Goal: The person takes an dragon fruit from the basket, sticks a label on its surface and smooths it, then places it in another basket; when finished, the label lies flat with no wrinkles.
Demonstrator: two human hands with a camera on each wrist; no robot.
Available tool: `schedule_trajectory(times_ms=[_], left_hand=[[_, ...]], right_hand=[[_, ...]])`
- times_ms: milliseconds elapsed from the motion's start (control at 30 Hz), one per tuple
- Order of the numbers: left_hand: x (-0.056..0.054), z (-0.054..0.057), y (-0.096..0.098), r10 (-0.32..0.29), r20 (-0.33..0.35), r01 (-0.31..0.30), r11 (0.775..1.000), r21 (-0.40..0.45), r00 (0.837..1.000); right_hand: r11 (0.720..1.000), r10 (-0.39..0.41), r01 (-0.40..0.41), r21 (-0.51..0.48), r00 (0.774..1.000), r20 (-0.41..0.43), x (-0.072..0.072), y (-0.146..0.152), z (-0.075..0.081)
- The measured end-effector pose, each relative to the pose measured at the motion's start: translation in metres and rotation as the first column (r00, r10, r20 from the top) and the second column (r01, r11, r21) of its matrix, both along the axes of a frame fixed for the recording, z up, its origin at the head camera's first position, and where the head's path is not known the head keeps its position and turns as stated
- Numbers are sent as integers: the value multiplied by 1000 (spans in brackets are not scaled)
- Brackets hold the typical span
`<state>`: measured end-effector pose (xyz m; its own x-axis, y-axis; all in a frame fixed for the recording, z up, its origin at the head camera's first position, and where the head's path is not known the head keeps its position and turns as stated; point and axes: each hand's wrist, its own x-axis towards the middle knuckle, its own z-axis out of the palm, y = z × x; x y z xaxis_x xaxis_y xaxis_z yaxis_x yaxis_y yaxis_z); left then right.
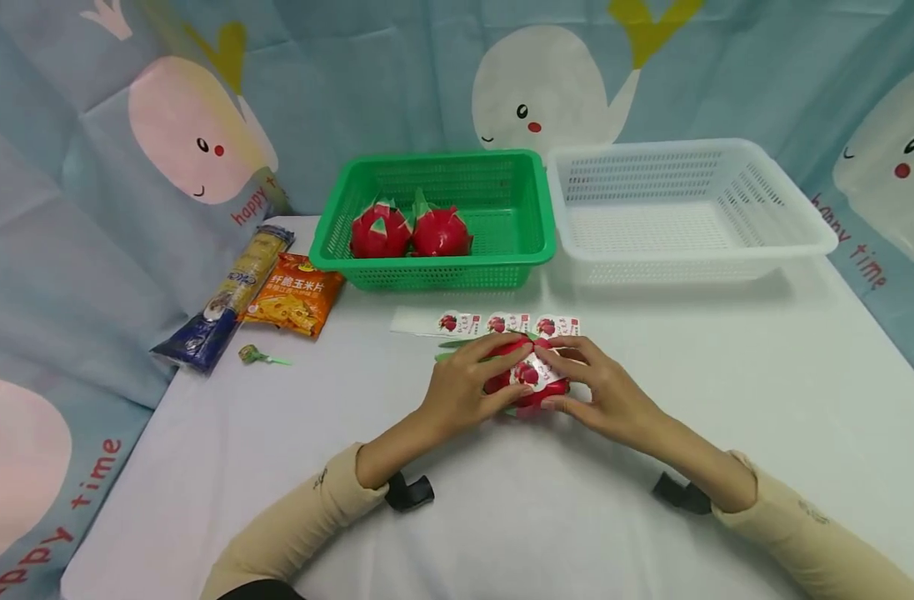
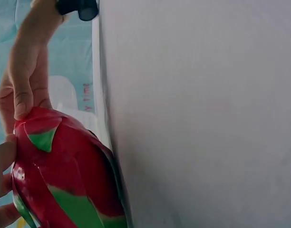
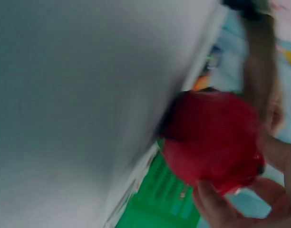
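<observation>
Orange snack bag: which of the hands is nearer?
Left. The left hand is on the dragon fruit's left side, rightward of the orange snack bag; the right hand is on the opposite side, farther right.

Passage runs over the tabletop (image 1: 794,358) outside the right hand (image 1: 610,393); ahead, the green basket (image 1: 442,276) and white basket (image 1: 689,253) block it.

White surface (image 1: 277,467), and it's busy! Green basket (image 1: 437,277) and white basket (image 1: 696,252) side by side at the back; long blue-and-gold packet (image 1: 227,292), orange snack bag (image 1: 295,297) and lollipop (image 1: 251,355) out left; sticker strip (image 1: 419,322) mid-surface, a red dragon fruit (image 2: 67,168) just this side of it!
</observation>
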<state>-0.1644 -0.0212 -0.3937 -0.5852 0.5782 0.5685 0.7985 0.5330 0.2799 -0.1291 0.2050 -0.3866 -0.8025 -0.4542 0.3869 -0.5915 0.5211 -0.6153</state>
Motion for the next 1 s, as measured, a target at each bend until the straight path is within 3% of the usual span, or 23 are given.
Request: schedule_trajectory(times_ms=[67, 100, 233, 333, 433, 567, 667, 867, 1000], left_hand=[[-1, 1, -1, 9, -7, -9, 1000, -17, 1000], [-2, 2, -1, 12, -9, -13, 1000, -23, 1000], [-3, 4, -2, 39, 6, -38, 998, -43, 999], [-3, 4, -2, 63, 28, -61, 997, -44, 998], [-4, 5, -2, 57, 47, -56, 998, -36, 997], [-4, 7, -5, 23, 70, -20, 999, -42, 997], [-5, 8, -8, -15, 98, 19, 999, -42, 995], [-9, 10, -9, -63, 156, 64, 998, -3, 986], [-10, 12, -10, -66, 182, 67, 998, 2, 981]], right_hand=[[999, -32, 34, 17, 994, -102, 0, -4, -3], [999, -54, 54, -4, 992, -113, 0, -5, -4], [994, -84, 80, -73, 995, -61, 2, -4, -6], [995, -86, 82, -59, 994, -65, 2, -2, -6], [998, -61, 64, 11, 983, -173, 2, -1, -7], [987, 29, 17, 157, 957, -288, 4, -1, -11], [975, 59, -1, 221, 965, -256, 5, -3, -10], [986, -41, 69, 149, 982, -183, 7, -5, -7], [971, -68, 101, 216, 985, -156, 12, -5, -7]])
